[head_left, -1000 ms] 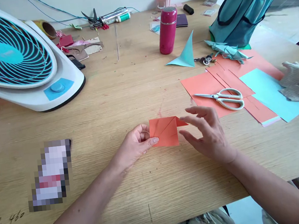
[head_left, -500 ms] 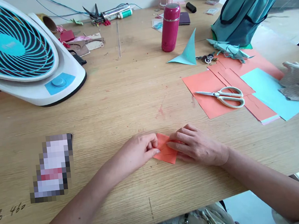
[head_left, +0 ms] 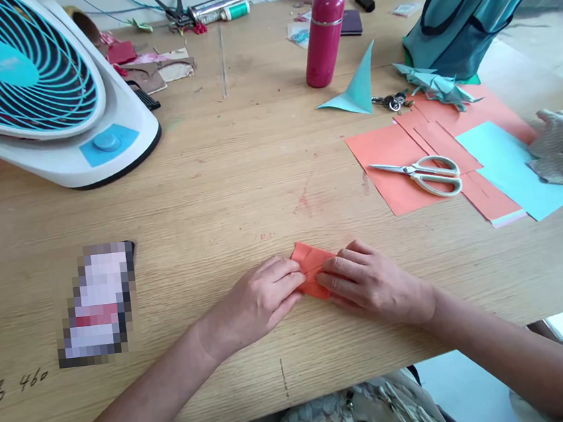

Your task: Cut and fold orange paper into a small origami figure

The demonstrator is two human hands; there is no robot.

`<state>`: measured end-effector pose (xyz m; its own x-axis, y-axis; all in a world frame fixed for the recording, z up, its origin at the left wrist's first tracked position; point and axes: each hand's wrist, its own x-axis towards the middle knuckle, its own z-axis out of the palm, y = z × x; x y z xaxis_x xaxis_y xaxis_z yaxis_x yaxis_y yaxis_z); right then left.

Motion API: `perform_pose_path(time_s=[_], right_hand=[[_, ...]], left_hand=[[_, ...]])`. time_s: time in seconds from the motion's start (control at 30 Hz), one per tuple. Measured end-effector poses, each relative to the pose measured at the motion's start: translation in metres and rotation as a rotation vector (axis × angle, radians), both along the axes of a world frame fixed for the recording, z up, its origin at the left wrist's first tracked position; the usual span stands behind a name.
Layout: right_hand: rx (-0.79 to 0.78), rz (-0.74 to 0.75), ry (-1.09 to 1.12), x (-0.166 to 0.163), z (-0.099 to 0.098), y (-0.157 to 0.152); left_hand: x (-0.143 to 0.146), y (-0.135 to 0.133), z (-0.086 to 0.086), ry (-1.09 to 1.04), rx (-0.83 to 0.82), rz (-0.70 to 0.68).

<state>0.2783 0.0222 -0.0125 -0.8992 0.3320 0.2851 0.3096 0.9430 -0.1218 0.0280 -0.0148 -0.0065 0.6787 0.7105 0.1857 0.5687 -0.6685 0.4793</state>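
A small folded piece of orange paper (head_left: 311, 256) lies on the wooden table (head_left: 203, 232) in front of me, with crease lines across it. My left hand (head_left: 265, 293) grips its left edge, fingers together. On its right side, the bent fingers of my right hand (head_left: 369, 282) press and hold the paper. Both thumbs are largely hidden. To the right, scissors (head_left: 423, 172) with white handles rest shut on larger orange sheets (head_left: 381, 153).
A white and blue fan (head_left: 108, 142) and a blurred-out phone (head_left: 99, 297) are on the left. Farther back stand a magenta bottle (head_left: 322, 45) and a folded teal paper (head_left: 356, 89). Keys (head_left: 393, 101), a teal paper figure (head_left: 436, 84), a light-blue sheet (head_left: 503, 167) and a teal bag (head_left: 458, 24) are at right.
My left hand has shifted from a pinch at the paper's left corner to fingers laid along its left edge. The paper has turned slightly. The whole view has tilted down a little.
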Motion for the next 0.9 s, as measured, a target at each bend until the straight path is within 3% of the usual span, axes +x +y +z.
perform_pose_path(time_s=[0.17,0.47,0.73,0.9], right_hand=[[-0.034,-0.067,0.030,-0.005,-0.004,-0.007],[-0.352,-0.183,0.130,-0.010,-0.005,-0.006],[-0.486,-0.292,0.109,-0.015,0.000,-0.008],[-0.557,-0.306,0.140,-0.016,0.002,-0.003]], left_hand=[[-0.002,0.000,-0.005,-0.025,-0.035,0.017],[0.002,0.001,-0.006,-0.048,0.022,0.094],[-0.002,0.001,-0.010,-0.159,-0.092,0.153],[-0.001,-0.001,-0.007,-0.114,-0.142,0.204]])
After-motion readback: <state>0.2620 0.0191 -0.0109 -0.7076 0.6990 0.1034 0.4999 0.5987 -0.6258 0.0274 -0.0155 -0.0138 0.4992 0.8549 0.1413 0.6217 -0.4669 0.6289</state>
